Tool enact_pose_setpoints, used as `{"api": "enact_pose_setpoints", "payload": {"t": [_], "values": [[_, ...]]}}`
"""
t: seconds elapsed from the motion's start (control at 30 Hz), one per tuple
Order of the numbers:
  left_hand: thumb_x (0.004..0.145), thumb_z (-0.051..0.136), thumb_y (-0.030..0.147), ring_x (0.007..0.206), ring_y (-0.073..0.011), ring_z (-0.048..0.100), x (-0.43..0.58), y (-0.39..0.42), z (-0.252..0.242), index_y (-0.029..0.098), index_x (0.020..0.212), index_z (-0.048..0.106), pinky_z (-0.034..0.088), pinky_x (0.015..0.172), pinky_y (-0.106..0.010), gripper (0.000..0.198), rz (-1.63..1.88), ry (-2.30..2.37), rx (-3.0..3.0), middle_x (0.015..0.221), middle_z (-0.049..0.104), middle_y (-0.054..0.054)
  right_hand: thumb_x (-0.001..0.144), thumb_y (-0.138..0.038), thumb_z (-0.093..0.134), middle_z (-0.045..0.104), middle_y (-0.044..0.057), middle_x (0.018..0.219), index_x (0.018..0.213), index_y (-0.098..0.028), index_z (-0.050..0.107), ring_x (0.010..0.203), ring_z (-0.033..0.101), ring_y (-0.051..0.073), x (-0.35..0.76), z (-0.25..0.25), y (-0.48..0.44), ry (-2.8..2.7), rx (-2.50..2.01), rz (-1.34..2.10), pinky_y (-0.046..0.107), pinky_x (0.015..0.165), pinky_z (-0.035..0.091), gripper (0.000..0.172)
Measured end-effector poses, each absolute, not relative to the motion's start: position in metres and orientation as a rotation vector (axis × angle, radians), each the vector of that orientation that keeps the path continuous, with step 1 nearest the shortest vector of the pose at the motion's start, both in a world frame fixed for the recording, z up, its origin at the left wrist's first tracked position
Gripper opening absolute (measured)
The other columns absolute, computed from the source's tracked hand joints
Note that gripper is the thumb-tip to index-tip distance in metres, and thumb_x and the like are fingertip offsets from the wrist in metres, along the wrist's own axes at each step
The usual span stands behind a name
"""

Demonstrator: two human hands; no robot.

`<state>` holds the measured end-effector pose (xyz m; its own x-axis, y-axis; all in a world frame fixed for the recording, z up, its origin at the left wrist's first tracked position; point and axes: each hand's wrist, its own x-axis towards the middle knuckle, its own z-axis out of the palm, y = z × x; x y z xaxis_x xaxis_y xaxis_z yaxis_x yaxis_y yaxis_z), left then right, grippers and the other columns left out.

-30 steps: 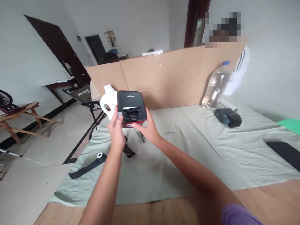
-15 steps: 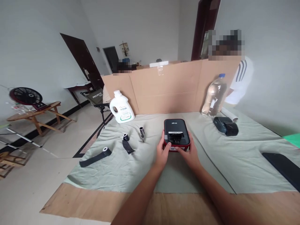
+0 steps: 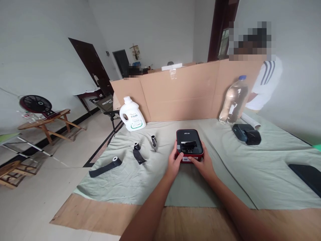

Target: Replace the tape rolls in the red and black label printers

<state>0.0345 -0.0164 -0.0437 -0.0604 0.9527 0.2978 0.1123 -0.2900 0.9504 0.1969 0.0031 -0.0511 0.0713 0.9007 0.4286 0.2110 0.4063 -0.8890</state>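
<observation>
A small label printer (image 3: 190,136), black on top with red sides, sits on the green cloth in front of me. My left hand (image 3: 175,161) grips its left side, thumb on the front face. On its right side my right hand (image 3: 203,161) is closed the same way, thumb along the front near a white label. A strip of black material shows at the slot in the printer's top. To the left lie three rolls of black paper: a long unrolled one (image 3: 106,166), a shorter one (image 3: 138,153) and a small one (image 3: 153,143).
A white detergent jug (image 3: 132,115) and a clear bottle with a blue cap (image 3: 232,102) stand before a cardboard screen (image 3: 179,95). At right are a dark handheld device (image 3: 247,134), a white tube (image 3: 250,120) and a black flat object (image 3: 306,177). People are behind the screen.
The view has shifted slightly, so the scene sits a little differently in the frame. Both hands keep their hold on the printer, which stays in place on the cloth.
</observation>
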Motion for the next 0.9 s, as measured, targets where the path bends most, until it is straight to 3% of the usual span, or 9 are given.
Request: {"api": "enact_pose_setpoints", "payload": {"t": [0.9], "values": [[0.094, 0.06, 0.047, 0.155, -0.0232, 0.025, 0.0348, -0.0148, -0.0455, 0.026, 0.157, 0.037, 0.02, 0.129, -0.037, 0.071, 1.52, 1.044, 1.276, 0.165, 0.031, 0.0, 0.074, -0.051, 0.078, 0.045, 0.015, 0.157, 0.157, -0.021, 0.033, 0.143, 0.046, 0.035, 0.1988, -0.0477, 0.0006, -1.507, -1.172, 0.642, 0.056, 0.117, 0.039, 0.098]]}}
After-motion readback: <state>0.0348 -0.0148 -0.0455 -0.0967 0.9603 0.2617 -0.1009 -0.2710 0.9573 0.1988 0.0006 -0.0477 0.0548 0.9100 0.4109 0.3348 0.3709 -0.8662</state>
